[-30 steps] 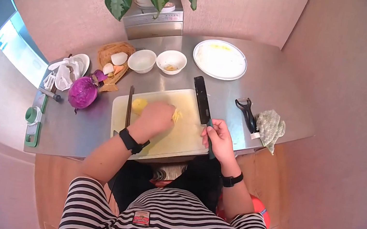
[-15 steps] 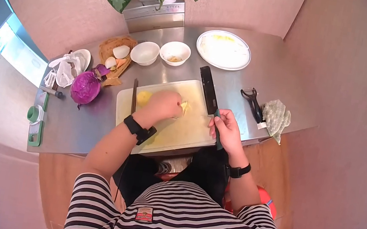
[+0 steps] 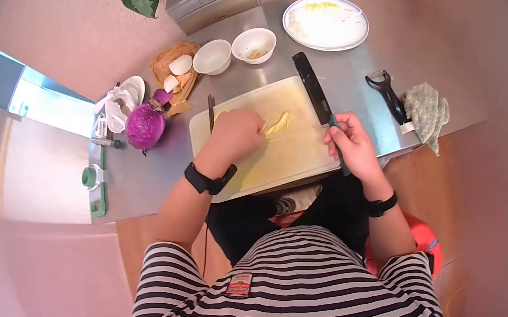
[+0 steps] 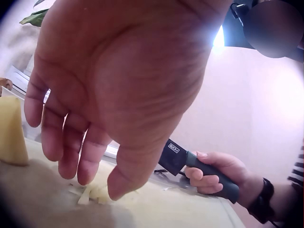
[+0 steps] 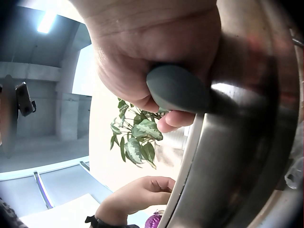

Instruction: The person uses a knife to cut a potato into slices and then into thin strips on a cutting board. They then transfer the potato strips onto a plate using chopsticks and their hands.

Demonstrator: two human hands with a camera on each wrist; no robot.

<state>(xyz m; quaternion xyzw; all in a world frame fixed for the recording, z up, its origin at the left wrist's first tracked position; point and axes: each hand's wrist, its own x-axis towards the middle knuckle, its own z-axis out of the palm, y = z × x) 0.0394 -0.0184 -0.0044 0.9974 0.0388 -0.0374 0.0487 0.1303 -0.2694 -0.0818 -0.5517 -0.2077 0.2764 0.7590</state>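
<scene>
Yellow vegetable strips point(image 3: 279, 125) beside the left hand point(image 3: 236, 134)

The strips lie on the cutting board point(image 3: 292, 155), a larger chunk point(image 4: 11, 135) apart from them. The left hand's fingers hang relaxed, slightly parted; whether they touch the strips is hard to tell. The right hand point(image 3: 356, 151) grips the knife point(image 3: 313, 87). This looks like sorting between cuts; the next move calls for fingertips clear of the blade

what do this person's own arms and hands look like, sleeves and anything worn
Striped black-and-white sleeves end above the forearms. Both hands, left and right, are bare, with no gloves. Each wrist wears a black band; the left one carries a dark, boxy piece.
</scene>
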